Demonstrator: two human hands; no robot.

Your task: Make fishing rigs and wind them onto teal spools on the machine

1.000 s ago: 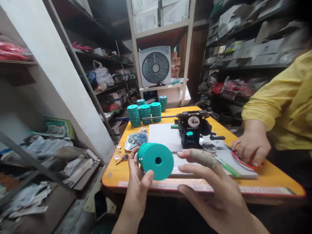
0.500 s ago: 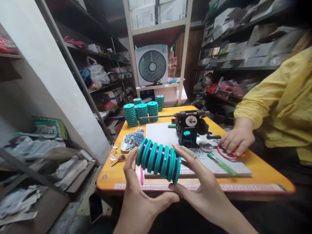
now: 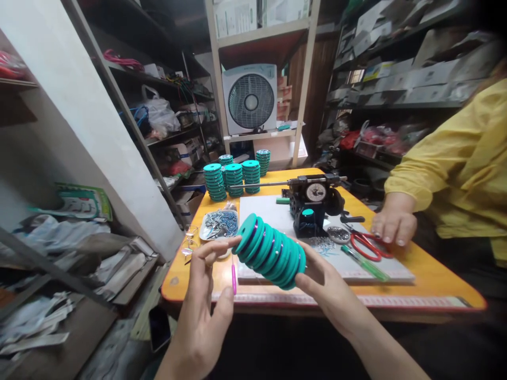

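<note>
Shelving (image 3: 263, 32) rises behind a yellow desk (image 3: 447, 287) across the middle of the frame. Above its near edge, at lower centre, a ridged teal spool stack (image 3: 271, 253) slants, its long axis running from upper left to lower right. The right hand (image 3: 327, 287) grips the lower-right end. Nearest the upper-left end, the left hand (image 3: 198, 316) is spread, thumb clear; whether its fingertips touch, I cannot tell.

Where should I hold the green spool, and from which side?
I'd wrap the right hand around the green spool near its lower end, coming from the right. It tilts down that way, and its round, ridged body should give a good grip. That leaves the upper end for the left hand.
</note>
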